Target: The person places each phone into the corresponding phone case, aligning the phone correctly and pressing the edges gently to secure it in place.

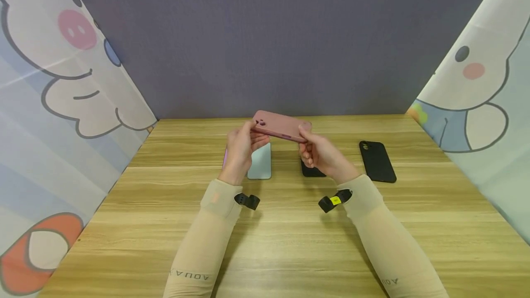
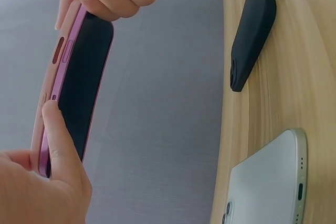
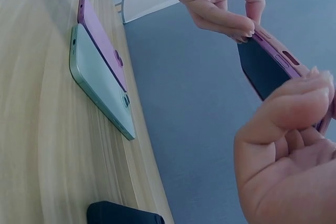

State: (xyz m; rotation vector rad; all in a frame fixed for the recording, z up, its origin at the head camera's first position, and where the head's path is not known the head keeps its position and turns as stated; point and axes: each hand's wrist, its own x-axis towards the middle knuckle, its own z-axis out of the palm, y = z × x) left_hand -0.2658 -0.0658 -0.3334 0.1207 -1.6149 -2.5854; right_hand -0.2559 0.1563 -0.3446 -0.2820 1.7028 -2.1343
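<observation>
Both forearms reach out over the wooden table, wrists raised, and between them a pink-cased phone hangs in the air above the table's far middle, tilted slightly down toward three o'clock. The left hand pinches its nine o'clock end, thumb along the phone's edge; the right hand grips the three o'clock end with curled fingers. Directly below, a pale green phone lies flat beside a pink phone, the two touching. A black case lies well apart at three o'clock, another dark case under the right hand. Bare tabletop stretches wide at six o'clock.
</observation>
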